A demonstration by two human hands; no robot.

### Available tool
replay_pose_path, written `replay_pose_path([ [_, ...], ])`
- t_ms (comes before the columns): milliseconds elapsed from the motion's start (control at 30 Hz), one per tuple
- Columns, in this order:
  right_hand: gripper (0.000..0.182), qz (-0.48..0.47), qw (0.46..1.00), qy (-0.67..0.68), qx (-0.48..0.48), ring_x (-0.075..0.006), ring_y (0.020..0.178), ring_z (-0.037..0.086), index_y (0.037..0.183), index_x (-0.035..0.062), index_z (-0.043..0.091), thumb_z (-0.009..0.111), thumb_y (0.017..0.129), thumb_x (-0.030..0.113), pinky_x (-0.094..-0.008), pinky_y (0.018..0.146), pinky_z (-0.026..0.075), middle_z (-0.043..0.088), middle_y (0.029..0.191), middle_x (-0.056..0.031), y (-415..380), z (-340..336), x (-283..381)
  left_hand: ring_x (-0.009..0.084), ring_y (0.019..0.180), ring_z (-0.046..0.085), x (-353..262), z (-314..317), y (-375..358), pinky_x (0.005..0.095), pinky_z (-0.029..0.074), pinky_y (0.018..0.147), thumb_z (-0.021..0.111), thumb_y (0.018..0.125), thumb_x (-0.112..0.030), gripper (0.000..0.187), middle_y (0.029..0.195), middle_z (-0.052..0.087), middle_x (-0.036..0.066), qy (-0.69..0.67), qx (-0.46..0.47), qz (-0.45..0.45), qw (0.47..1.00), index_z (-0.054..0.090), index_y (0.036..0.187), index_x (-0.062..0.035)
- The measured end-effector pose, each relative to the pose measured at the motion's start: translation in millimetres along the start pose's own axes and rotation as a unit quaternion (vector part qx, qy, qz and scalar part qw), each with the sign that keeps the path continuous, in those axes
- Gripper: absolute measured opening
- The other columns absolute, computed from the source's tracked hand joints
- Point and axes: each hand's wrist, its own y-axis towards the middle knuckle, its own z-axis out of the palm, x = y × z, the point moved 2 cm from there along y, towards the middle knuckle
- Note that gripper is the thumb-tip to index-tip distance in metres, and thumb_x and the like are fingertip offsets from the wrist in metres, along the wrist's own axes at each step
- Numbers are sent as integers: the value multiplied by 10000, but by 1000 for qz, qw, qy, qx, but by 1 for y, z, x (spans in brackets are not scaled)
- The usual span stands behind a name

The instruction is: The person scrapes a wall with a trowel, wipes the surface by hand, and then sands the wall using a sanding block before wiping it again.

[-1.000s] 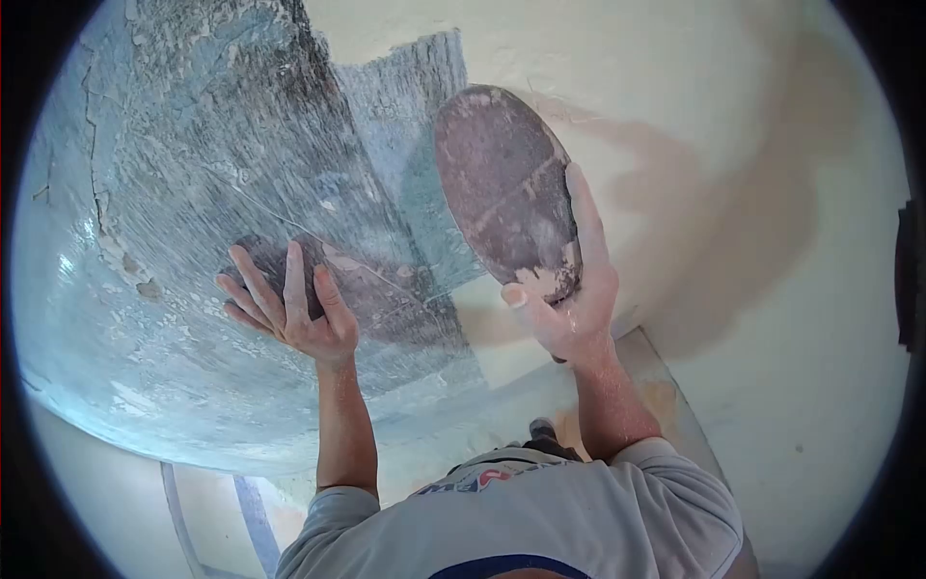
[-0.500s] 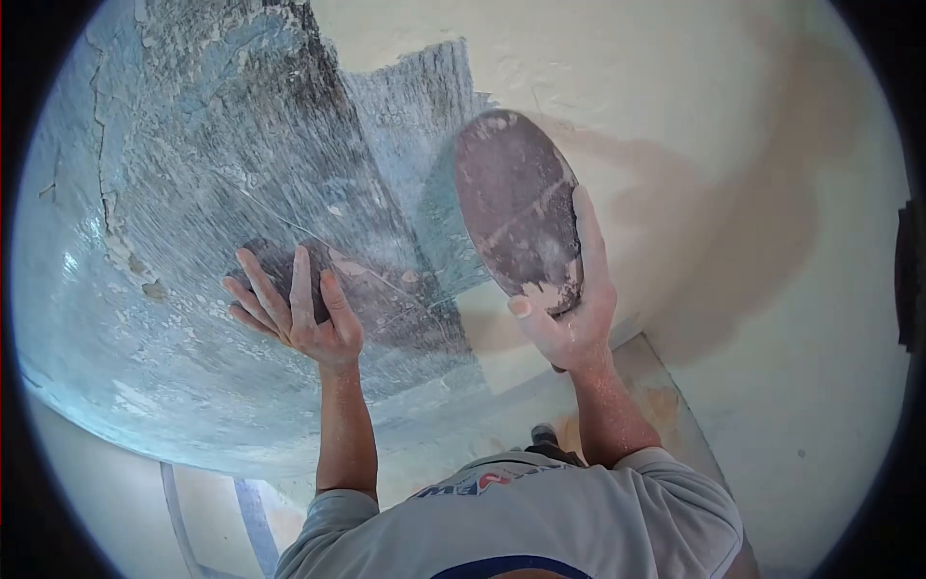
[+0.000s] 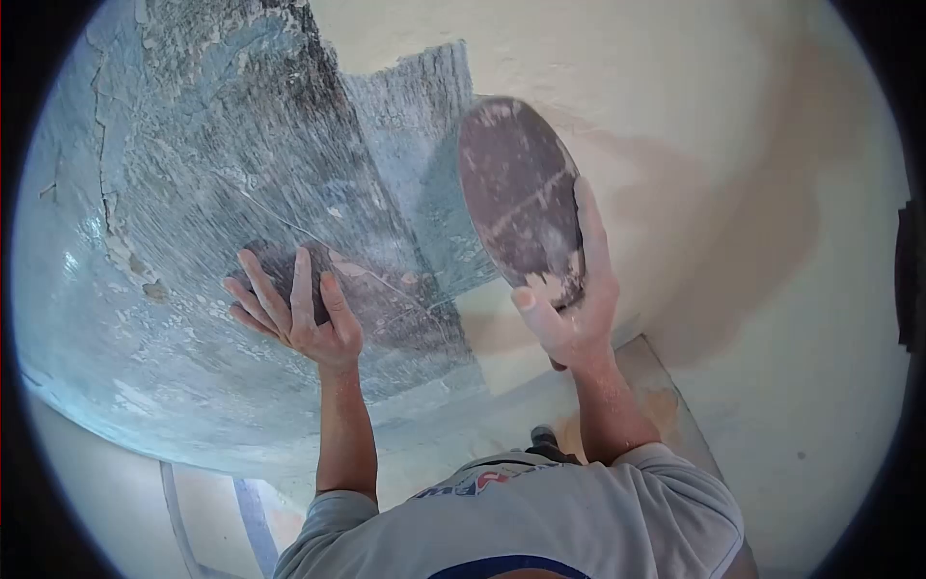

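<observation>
My right hand (image 3: 584, 314) grips a dark purple-brown oval board (image 3: 521, 188) near its lower end, the thumb at the bottom edge and the fingers along the right side. The board's broad face is smeared with pale dust and crossed by a light streak; its exact kind does not show. A small brown piece juts out beneath this hand. To the left, my left hand (image 3: 313, 314) is spread with fingers apart over the scraped, grey-blue wall surface (image 3: 260, 145). A dark patch shows behind its fingers. Both hands are dusted white.
Cream-coloured wall (image 3: 714, 87) lies to the right, with a broad shadow across it. A long crack with flaked paint (image 3: 106, 207) runs down the far left. Below are my grey shirt (image 3: 521, 521) and a dark shoe (image 3: 543, 436).
The oval board in my right hand has shifted slightly up and tilted a little, with its shadow moving too. My left hand has stayed in place.
</observation>
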Motion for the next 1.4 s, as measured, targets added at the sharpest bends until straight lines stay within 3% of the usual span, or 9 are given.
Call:
replay_pose_path([
  [133,1036,-51,998,-10,-17,-276,1237,564,1552,-37,155,787,754,155,-363,1000,475,470,1414,-241,-6,-3,-5,372,1520,130,1,2,-2,513,-32,1215,553,978,-373,340,1554,375,192,-10,5,-13,1000,728,1189,-172],
  [200,1031,27,1000,-11,8,-279,1272,534,1546,-51,159,785,760,179,-367,1017,465,428,1448,-243,-2,-6,6,373,1519,128,-1,1,0,509,-32,1217,548,981,-369,336,1553,376,193,-9,2,-20,1000,732,1181,-171],
  [400,1035,-24,1000,1,-1,-279,1241,559,1543,-52,169,795,768,230,-365,1007,469,486,1396,-243,-7,-4,-1,351,1516,166,0,2,2,514,-15,1214,578,974,-328,335,1556,381,174,-10,-16,14,1000,693,1244,-165],
  [533,1047,24,999,-28,11,-279,1234,563,1545,-50,161,805,765,222,-366,1011,466,489,1390,-245,-3,-4,7,350,1517,165,1,2,0,516,-19,1213,578,972,-334,335,1557,380,175,-8,-12,13,1000,693,1242,-171],
  [700,1045,-45,999,-20,0,-280,1220,574,1541,-64,149,804,774,210,-370,1015,464,501,1379,-249,-6,-2,4,363,1517,148,2,2,-1,522,-30,1213,567,970,-353,329,1550,385,187,-9,-7,-5,1000,715,1202,-174],
  [800,1051,28,999,-16,20,-282,1228,570,1542,-62,147,809,770,205,-371,1013,466,495,1385,-246,-3,-4,7,376,1518,131,2,2,-4,524,-40,1213,557,970,-375,334,1544,387,202,-9,2,-15,1000,738,1163,-171],
  [1200,1059,-19,998,55,-16,-274,1225,572,1548,-36,169,816,757,241,-365,1000,476,490,1394,-238,-7,-2,-8,362,1517,158,-1,0,1,515,-20,1210,563,980,-323,332,1558,376,183,-9,-10,6,1000,698,1235,-160],
  [1300,1066,-27,1000,10,1,-273,1225,572,1549,-31,169,816,745,237,-368,1003,474,499,1383,-241,6,-6,-1,357,1518,157,-1,1,2,510,-19,1212,564,977,-332,339,1559,375,182,-11,-9,7,1000,698,1236,-160],
  [1400,1061,33,999,-18,14,-273,1196,596,1546,-32,181,816,738,228,-359,974,495,504,1378,-245,7,-9,8,354,1518,160,0,1,-1,505,-17,1214,565,975,-340,344,1556,380,181,-2,-6,7,1000,699,1237,-162],
])
